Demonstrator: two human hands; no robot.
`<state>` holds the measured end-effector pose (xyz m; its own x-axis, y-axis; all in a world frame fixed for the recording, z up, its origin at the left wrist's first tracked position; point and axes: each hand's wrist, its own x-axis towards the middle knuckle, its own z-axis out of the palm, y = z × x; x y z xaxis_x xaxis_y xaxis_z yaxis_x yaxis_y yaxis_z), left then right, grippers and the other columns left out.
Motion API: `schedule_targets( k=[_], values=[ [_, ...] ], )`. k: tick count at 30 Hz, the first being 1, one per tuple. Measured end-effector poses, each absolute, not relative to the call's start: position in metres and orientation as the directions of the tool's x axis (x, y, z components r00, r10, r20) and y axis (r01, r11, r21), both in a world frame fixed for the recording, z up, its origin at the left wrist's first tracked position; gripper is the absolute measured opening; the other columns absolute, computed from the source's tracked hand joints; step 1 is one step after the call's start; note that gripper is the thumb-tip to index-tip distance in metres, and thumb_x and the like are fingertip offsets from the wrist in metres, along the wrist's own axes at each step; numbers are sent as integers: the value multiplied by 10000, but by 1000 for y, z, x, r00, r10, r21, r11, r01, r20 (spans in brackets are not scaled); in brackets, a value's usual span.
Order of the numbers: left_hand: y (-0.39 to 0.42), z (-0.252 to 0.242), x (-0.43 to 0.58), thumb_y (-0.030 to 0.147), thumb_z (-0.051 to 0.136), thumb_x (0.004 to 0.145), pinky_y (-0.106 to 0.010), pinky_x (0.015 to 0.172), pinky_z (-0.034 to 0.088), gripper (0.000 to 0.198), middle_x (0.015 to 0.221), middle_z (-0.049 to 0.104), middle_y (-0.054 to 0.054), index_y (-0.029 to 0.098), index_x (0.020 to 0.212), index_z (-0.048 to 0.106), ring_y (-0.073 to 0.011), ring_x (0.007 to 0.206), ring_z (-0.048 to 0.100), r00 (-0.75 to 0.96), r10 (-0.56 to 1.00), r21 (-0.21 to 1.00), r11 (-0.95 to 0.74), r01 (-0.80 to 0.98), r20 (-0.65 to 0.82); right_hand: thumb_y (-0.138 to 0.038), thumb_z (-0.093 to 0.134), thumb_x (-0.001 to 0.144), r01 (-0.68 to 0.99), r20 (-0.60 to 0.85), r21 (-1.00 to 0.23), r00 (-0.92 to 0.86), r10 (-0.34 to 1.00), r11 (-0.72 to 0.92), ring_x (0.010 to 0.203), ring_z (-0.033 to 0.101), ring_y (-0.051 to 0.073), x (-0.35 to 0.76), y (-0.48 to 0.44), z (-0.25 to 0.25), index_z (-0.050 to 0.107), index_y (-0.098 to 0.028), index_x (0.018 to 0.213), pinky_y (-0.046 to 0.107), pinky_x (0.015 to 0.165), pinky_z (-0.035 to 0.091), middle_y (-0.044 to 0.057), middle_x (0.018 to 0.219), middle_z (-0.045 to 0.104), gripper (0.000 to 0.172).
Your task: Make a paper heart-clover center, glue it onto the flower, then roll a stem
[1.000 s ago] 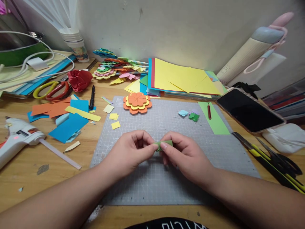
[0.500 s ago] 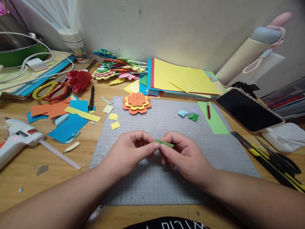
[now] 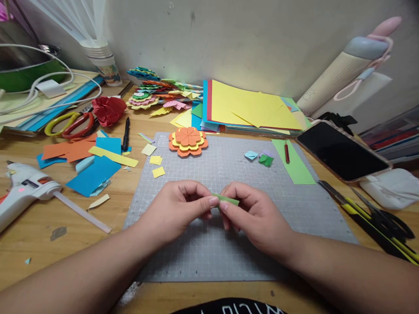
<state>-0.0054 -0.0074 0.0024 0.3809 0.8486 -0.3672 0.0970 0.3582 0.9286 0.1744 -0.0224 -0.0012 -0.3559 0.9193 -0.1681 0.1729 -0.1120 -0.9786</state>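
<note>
Green slip [image 3: 231,200] has tilted, showing narrower than a second ago; left hand [image 3: 180,207] and right hand [image 3: 253,213] pinch it, nearly closed, above the mat [image 3: 216,261]. Uneven pressure could crease it askew (far side apparently hidden).

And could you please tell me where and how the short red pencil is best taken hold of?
Probably at the middle of the red pencil, from above, pinching its two long sides: it lies slim and lengthwise on the light green strip, running roughly front to back, with nothing covering it.
</note>
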Motion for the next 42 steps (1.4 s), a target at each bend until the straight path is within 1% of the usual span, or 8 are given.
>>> schedule_targets(
  k=[6, 10, 13, 20, 28, 31, 35, 42],
  values=[
    [-7, 3, -5, 370, 732, 716, -248, 608, 419, 234, 589, 615, 17, 162, 660, 641, -126, 587, 555, 389, 841, 924, 371, 95, -377, -298, 564, 847, 181, -176, -977, -362, 915, -116, 504, 460, 105, 174, -22, -1, 513, -201, 683, 249, 504, 372, -33, 543, 530, 197],
    [-8, 1, -6, 374, 704, 750, -240, 608, 398, 240, 579, 611, 20, 160, 666, 634, -116, 581, 542, 396, 827, 913, 399, 86, -399, -297, 559, 854, 160, -166, -981, -372, 913, -113, 504, 451, 102, 174, -23, -2, 493, -202, 672, 248, 504, 366, -36, 539, 519, 215],
    [-8, 2, -6, 365, 717, 737, -239, 608, 393, 234, 576, 610, 23, 161, 658, 632, -114, 581, 536, 397, 825, 911, 404, 83, -402, -296, 562, 858, 159, -166, -981, -372, 913, -114, 508, 451, 102, 175, -24, -2, 490, -201, 674, 247, 507, 364, -37, 543, 517, 219],
    [-7, 3, -5, 344, 692, 743, -238, 563, 384, 207, 566, 586, 22, 155, 676, 641, -116, 561, 519, 394, 831, 919, 349, 181, -393, -284, 522, 880, 103, -179, -984, -479, 859, -147, 520, 472, 95, 176, -23, -2, 496, -193, 720, 238, 500, 389, -32, 602, 527, 185],
    [-7, 5, -1, 370, 683, 756, -246, 620, 452, 234, 635, 581, 34, 155, 748, 591, -104, 598, 542, 444, 826, 922, 386, 2, -347, -281, 517, 911, 18, -153, -987, -408, 900, -160, 530, 503, 74, 177, -21, -6, 529, -176, 746, 209, 502, 394, -35, 656, 541, 195],
    [-7, 6, 0, 345, 715, 727, -239, 605, 448, 237, 633, 577, 44, 154, 748, 576, -96, 581, 538, 435, 822, 912, 409, 1, -369, -272, 527, 910, 9, -138, -989, -416, 899, -147, 536, 507, 74, 177, -21, -7, 527, -175, 753, 207, 515, 404, -42, 639, 537, 185],
    [-8, 5, 0, 305, 695, 742, -231, 588, 441, 192, 621, 581, 46, 149, 740, 583, -91, 567, 543, 458, 812, 913, 407, -2, -361, -269, 516, 918, 10, -128, -990, -450, 884, -138, 539, 496, 74, 176, -20, -6, 534, -173, 744, 204, 516, 405, -43, 626, 529, 200],
    [-8, 6, 1, 264, 688, 737, -211, 572, 431, 150, 617, 593, 46, 143, 744, 600, -86, 578, 544, 403, 856, 935, 355, -2, -324, -276, 504, 938, 61, -62, -997, -390, 919, -41, 541, 487, 76, 177, -22, -9, 551, -181, 755, 207, 516, 395, -44, 631, 523, 212]
  ],
)
